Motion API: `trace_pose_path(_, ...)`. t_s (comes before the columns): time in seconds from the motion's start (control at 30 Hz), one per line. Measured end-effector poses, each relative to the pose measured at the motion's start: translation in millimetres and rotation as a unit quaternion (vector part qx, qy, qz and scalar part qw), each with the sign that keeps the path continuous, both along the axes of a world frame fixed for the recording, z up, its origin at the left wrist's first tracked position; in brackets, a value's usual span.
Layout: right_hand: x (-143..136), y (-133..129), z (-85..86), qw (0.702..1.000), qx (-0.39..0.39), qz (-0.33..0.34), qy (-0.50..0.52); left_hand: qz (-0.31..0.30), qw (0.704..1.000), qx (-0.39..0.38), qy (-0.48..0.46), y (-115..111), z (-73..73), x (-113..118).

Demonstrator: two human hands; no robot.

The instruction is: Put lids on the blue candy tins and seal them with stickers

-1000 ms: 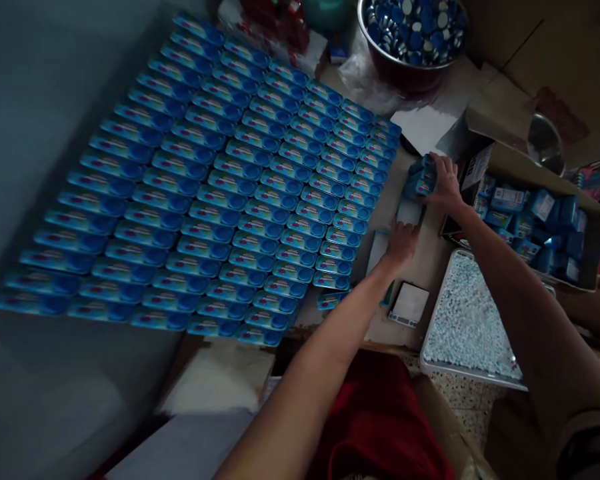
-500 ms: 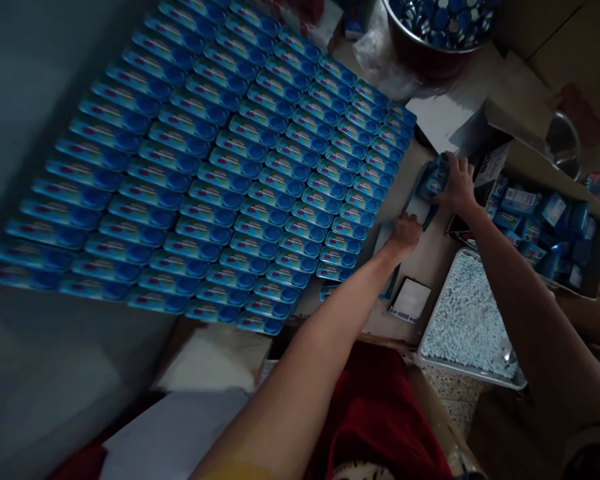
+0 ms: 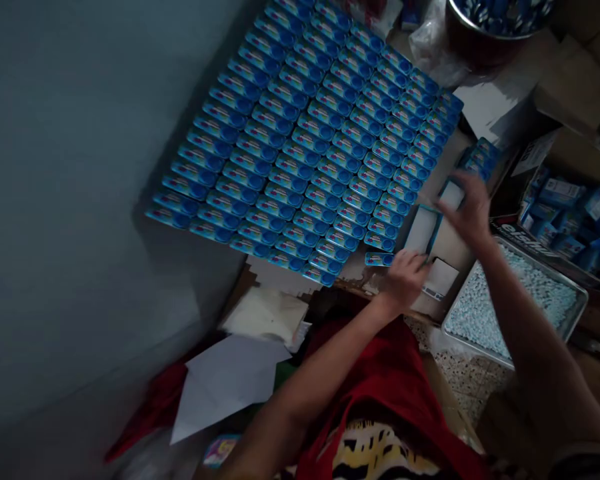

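My left hand (image 3: 405, 279) is at the near end of a long, narrow, teal-edged box with a white inside (image 3: 423, 229). Its fingers are closed together there; what they pinch, if anything, is hidden. Above a second white surface with a blue edge (image 3: 451, 195) is my right hand (image 3: 469, 203), slightly blurred. Its thumb and fingers are curved but apart. Whether they touch that surface is not clear. Just beyond lie several small blue packs (image 3: 480, 159). A small white scale (image 3: 441, 278) sits to the right of my left hand.
Rows of blue printed packs (image 3: 325, 153) cover the table's left side. A metal tray of pale blue and white pellets (image 3: 500, 357) stands at the right, beside a carton (image 3: 525, 240) of blue packs. A large bowl (image 3: 495, 50) is at the back.
My right hand has moved off the small blue packs, back toward me. My left hand has shifted to the near end of the long box. The view has swung left.
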State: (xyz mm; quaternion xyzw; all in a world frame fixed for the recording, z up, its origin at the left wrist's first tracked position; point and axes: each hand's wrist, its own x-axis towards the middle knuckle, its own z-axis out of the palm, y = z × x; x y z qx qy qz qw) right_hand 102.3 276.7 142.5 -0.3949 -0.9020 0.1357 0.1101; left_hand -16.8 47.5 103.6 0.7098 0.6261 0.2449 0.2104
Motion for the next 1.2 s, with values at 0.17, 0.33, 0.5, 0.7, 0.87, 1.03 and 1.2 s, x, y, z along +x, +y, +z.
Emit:
trace_pose_path(0.17, -10.5, -163.3, -56.8, 0.988, -0.150, -0.025, -0.006, 0.164, 0.985, 0.004, 0.053, -71.8, -28.7, -86.6)
trace_pose_path(0.33, -44.0, -187.9, -123.7, 0.977, -0.147, -0.077, 0.131, 0.100, 0.994, 0.027, 0.042, -22.1, -45.0, -120.7)
trace_pose_path(0.5, -63.6, -198.6, -131.2, 0.978, -0.097, -0.120, 0.142, 0.070, 0.997, 0.012, 0.039, -31.7, -35.6, -147.2)
trace_pose_path(0.7, -74.3, -198.2, -88.8, 0.989, -0.116, -0.079, -0.054, 0.052, 0.998, 0.025, 0.031, -64.5, -23.7, -171.0)
trace_pose_path(0.87, -115.0, -186.8, -59.1, 0.975, -0.115, -0.057, -0.183, 0.035, 0.998, 0.051, 0.008, -96.5, -14.5, -163.7)
trace_pose_path(1.03, -116.0, -196.0, -28.2, 0.966, -0.129, -0.028, -0.221, -0.059, 0.998, 0.023, -0.004, -150.5, -17.3, -120.5)
trace_pose_path(1.2, -45.3, -193.5, 35.9, 0.984, -0.090, -0.067, -0.139, -0.115, 0.992, -0.043, -0.033, -151.7, -26.6, -68.3)
